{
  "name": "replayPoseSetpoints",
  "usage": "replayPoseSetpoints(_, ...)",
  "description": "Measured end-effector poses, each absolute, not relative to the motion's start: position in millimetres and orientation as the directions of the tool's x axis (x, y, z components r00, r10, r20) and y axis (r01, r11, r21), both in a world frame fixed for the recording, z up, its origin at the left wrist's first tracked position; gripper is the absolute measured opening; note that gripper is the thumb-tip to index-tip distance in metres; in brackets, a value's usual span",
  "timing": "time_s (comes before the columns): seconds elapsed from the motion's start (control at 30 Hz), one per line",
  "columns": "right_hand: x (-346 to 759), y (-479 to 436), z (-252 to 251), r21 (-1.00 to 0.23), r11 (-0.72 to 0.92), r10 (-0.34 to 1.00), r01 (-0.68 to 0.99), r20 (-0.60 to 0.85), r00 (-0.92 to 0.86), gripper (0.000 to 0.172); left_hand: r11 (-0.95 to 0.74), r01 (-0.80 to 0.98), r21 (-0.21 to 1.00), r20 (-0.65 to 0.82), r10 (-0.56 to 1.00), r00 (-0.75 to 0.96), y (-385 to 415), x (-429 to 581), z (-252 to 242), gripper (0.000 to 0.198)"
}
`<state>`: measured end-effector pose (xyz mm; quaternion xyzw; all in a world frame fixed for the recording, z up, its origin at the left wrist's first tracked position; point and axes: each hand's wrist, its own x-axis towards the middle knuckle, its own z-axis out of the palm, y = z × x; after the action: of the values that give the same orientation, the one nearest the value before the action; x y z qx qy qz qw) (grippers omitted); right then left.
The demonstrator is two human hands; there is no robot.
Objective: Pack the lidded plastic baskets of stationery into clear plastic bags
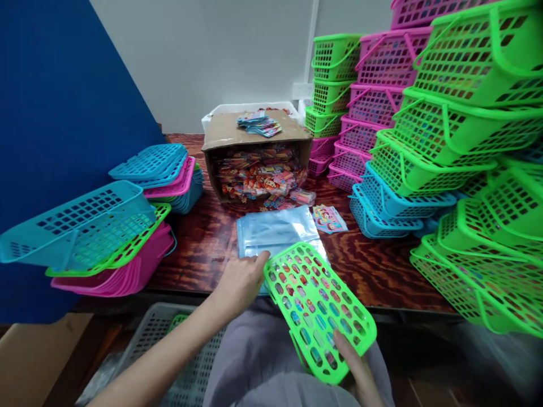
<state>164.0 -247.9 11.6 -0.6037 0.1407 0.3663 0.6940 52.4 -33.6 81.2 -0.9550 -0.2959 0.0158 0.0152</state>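
A green basket with a green perforated lid is tilted above my lap, colourful items showing through its holes. My left hand is closed at its upper left corner, the fingertips partly hidden. My right hand grips the lower right end, thumb on the lid and the other fingers hidden beneath. Just beyond the basket, a stack of clear plastic bags lies on the dark wooden table. Small colourful cards rest to the right of the bags.
An open cardboard box holds packaged items, with packets on top. Nested blue, pink and green baskets stand left. Tall stacks of filled baskets rise on the right. A grey crate sits below the table edge.
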Motion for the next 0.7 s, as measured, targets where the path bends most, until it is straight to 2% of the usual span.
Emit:
replayPoseSetpoints(0.07,163,-247,19,-0.676,0.040,0.368,-0.736,-0.675,0.640,0.111,-0.813,0.582,-0.003,0.063,0.581,0.812,-39,48,78,0.031)
replayPoseSetpoints(0.13,164,-247,25,-0.634,0.050,0.400,-0.771,-0.695,0.597,0.112,-0.816,0.578,0.013,0.164,0.572,0.804,-45,46,74,0.030)
replayPoseSetpoints(0.3,168,-250,24,-0.588,0.039,0.439,-0.808,-0.716,0.543,0.112,-0.890,0.456,-0.026,0.467,0.392,0.792,-65,42,63,0.027)
replayPoseSetpoints(0.43,165,-250,18,-0.612,0.049,0.432,-0.789,-0.700,0.569,0.109,-0.904,0.428,0.002,0.558,0.356,0.750,-83,39,52,0.029)
replayPoseSetpoints(0.53,162,-251,16,-0.634,0.044,0.428,-0.772,-0.687,0.588,0.105,-0.864,0.490,0.115,0.628,0.445,0.639,-93,39,33,0.031)
replayPoseSetpoints(0.6,164,-254,16,-0.656,0.007,0.444,-0.754,-0.674,0.590,0.102,-0.793,0.551,0.259,0.660,0.562,0.499,-97,42,16,0.027)
replayPoseSetpoints(0.7,174,-261,16,-0.779,-0.105,0.596,-0.619,-0.548,0.588,0.085,-0.639,0.598,0.483,0.597,0.740,0.310,-99,49,-8,0.015)
